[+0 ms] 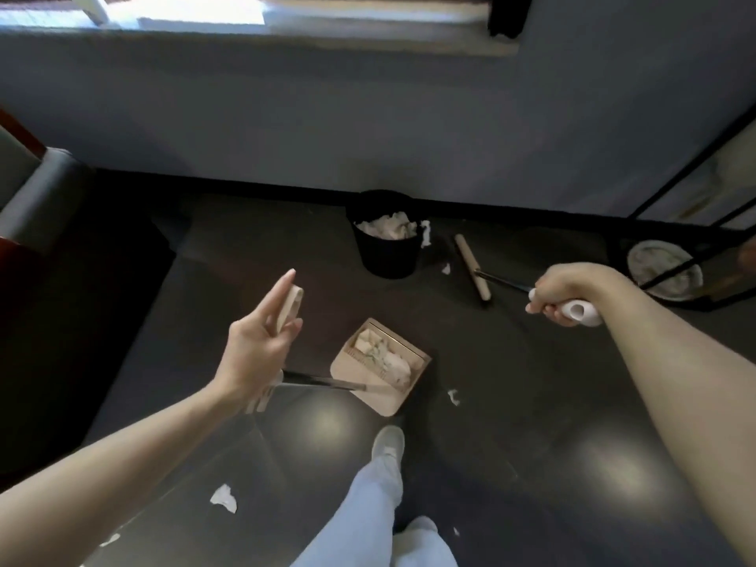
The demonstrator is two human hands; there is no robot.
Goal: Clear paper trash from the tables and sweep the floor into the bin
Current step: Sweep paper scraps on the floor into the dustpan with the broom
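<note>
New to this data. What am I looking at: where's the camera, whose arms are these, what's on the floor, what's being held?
There is no machine here: a person works with bare hands. The one picture comes from a wide-angle camera worn on the head, looking forward and down, so both arms reach in from the bottom edge.

The left hand pinches the beige top handle of a long-handled dustpan. The dustpan rests on the dark floor with crumpled paper in it.

The right hand grips the white handle of a broom, whose head lies near a black bin that already holds paper.

Loose paper scraps lie on the floor.
</note>
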